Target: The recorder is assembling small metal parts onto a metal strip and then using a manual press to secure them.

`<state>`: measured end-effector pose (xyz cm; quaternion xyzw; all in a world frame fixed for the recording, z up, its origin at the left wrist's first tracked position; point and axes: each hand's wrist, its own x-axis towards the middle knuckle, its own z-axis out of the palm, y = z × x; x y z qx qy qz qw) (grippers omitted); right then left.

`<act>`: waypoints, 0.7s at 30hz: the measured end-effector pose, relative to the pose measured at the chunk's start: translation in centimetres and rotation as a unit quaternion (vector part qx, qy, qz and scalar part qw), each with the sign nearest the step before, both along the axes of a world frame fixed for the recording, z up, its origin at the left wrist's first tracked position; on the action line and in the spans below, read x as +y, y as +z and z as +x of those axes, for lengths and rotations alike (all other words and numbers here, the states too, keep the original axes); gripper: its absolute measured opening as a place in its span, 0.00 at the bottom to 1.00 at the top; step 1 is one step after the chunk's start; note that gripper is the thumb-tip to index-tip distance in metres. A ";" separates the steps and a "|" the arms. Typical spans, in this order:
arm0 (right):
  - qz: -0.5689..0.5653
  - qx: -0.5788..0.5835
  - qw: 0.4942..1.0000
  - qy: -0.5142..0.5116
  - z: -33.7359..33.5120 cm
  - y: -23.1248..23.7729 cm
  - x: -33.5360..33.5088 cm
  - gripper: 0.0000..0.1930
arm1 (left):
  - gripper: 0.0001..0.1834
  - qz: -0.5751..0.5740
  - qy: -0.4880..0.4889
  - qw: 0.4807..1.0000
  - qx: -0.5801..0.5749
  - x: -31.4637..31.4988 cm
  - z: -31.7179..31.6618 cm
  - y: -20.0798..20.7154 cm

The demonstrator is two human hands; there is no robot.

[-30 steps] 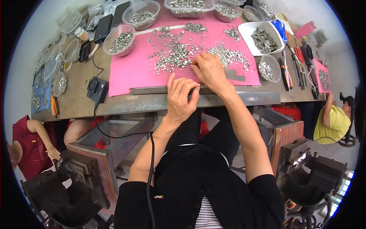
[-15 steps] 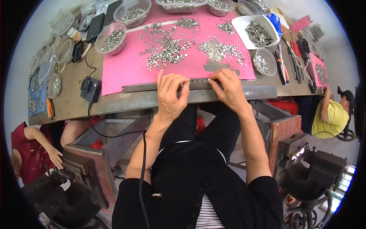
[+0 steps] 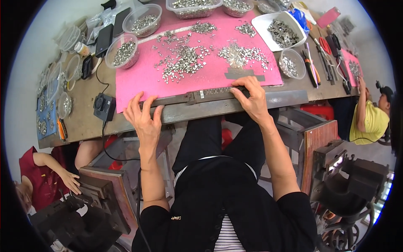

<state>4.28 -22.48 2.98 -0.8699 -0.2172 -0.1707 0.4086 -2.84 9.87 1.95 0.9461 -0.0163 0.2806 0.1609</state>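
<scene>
My 2 hands have slid apart along the long metal bar (image 3: pixel 197 97) at the near edge of the pink mat (image 3: pixel 138 80): my left hand (image 3: pixel 145 119) rests spread-fingered on its left end, my right hand (image 3: pixel 251 101) presses its right end, fingers together. Small metal parts (image 3: pixel 184 63) lie scattered beyond.

Small silver bits are spread on a pink mat (image 3: pixel 138 82) (some in clear bowls (image 3: pixel 121 51)); pliers (image 3: pixel 311 67) are laid nearby.

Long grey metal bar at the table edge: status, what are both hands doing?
Left hand open, fingers spread at the long grey metal bar's left end. Right hand pressing its right end. Loose silver parts on pink mat behind, nothing blocking.
</scene>
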 end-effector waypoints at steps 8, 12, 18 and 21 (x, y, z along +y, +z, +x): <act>0.179 0.031 0.979 -0.094 -0.4 -1.0 -0.3 0.07 | 0.37 -0.171 -0.135 0.976 0.016 -2.4 -2.8 8.0; 0.155 0.036 0.982 -0.100 -0.6 -0.5 -0.1 0.06 | 0.22 -0.164 -0.261 0.950 0.043 -8.3 -0.8 9.9; -0.084 -0.124 0.966 -0.210 -1.3 -1.0 -1.5 0.16 | 0.25 -0.062 -0.277 0.959 0.013 -13.7 5.0 2.2; -0.102 -0.111 0.972 -0.179 -3.0 -1.6 -1.3 0.15 | 0.27 -0.044 -0.217 0.975 0.036 -12.2 3.6 1.1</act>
